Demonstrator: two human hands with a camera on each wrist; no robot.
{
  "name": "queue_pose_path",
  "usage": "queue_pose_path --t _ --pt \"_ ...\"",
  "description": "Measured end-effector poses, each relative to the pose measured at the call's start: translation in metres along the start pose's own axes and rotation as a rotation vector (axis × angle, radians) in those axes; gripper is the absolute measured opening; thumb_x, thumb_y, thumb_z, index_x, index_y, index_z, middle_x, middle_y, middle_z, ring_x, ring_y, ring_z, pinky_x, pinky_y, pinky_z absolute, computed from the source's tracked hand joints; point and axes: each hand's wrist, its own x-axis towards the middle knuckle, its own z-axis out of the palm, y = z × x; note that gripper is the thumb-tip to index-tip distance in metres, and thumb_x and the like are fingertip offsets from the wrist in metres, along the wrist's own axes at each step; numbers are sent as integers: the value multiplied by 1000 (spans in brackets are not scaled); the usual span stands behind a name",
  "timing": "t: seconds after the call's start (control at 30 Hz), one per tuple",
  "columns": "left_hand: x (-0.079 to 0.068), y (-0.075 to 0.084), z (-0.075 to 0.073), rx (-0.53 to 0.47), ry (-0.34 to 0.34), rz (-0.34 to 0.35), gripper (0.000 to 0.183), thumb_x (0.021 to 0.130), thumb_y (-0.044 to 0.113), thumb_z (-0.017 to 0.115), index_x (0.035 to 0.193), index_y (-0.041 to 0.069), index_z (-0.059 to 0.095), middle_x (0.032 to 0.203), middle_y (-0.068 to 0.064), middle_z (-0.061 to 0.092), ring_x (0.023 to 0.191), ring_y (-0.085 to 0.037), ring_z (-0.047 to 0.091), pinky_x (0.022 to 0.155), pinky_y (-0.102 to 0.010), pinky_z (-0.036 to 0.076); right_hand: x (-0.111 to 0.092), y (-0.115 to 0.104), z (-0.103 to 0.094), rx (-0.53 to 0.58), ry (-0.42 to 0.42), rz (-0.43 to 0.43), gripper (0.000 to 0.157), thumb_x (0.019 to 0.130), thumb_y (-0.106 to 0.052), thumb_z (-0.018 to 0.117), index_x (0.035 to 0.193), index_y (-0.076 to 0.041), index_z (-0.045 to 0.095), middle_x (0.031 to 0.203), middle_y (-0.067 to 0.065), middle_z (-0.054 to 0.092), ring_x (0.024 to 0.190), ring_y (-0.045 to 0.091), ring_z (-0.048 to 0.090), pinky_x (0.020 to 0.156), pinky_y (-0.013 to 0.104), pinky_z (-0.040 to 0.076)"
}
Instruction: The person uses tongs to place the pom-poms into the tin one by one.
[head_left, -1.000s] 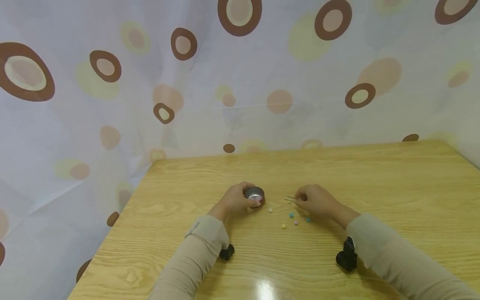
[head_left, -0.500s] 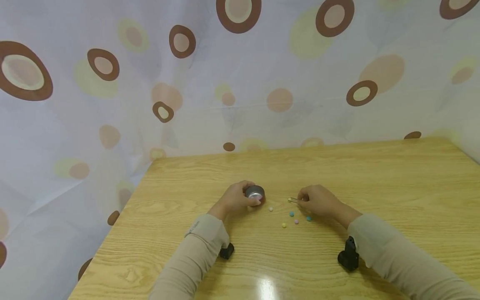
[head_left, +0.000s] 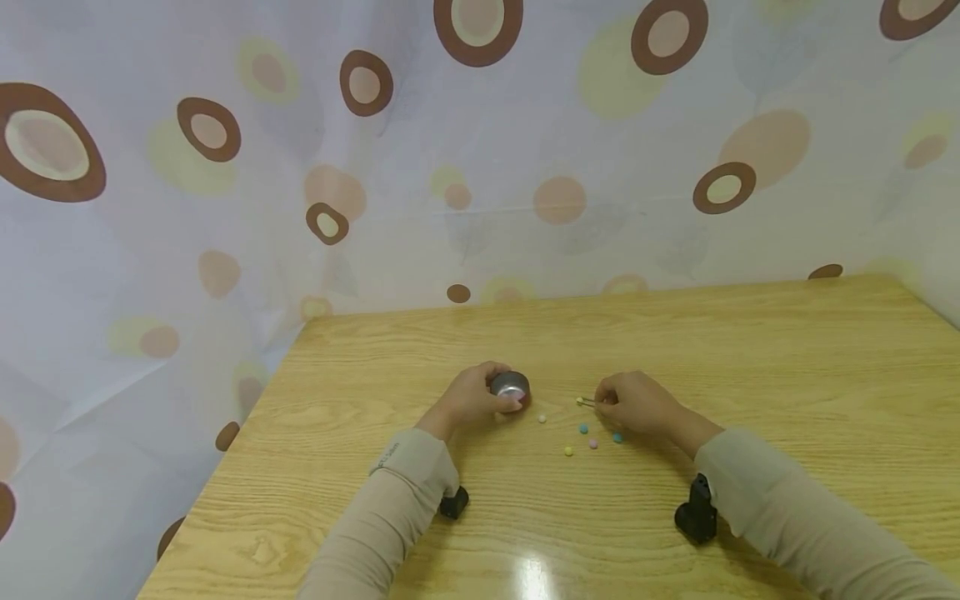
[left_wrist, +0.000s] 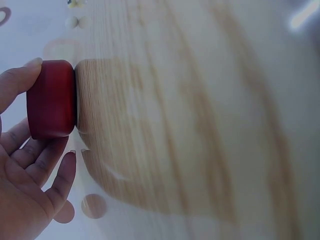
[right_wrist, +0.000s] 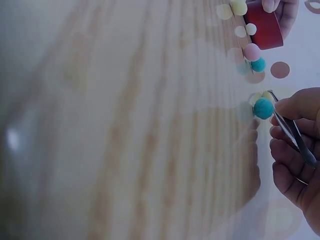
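Note:
My left hand [head_left: 471, 393] grips a small round bowl [head_left: 510, 380] on the table, thumb on the near side and fingers behind. Its inside is shiny metal; its outer wall [left_wrist: 52, 100] shows red in the left wrist view. To the right, my right hand [head_left: 637, 402] pinches metal tweezers [right_wrist: 296, 137] between thumb and fingers. The tweezer tips are at a small yellow ball [head_left: 580, 401], which is mostly hidden behind a blue ball [right_wrist: 263, 108] in the right wrist view. A white ball [head_left: 542, 418] lies between the bowl and the tweezers.
Nearer the front lie a blue ball [head_left: 583, 428], a pink ball [head_left: 593, 444], another yellow ball [head_left: 568, 451] and a second blue one below the right hand. The wooden table [head_left: 390, 358] meets a patterned curtain [head_left: 510, 250] at the back.
The tweezer tips, spread apart at first, have come together at the yellow ball. My right hand has shifted slightly right. The left hand and bowl have stayed in place.

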Motion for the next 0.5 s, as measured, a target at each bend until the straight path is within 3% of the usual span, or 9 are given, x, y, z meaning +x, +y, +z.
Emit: queue_pose_path --t 0.5 --pt "1 0 1 -10 0 -6 62 69 27 73 121 6 46 108 -4 53 94 -16 50 81 -30 39 1 -2 -4 17 35 2 8 80 -6 57 84 -3 63 72 -1 58 59 10 47 54 27 41"
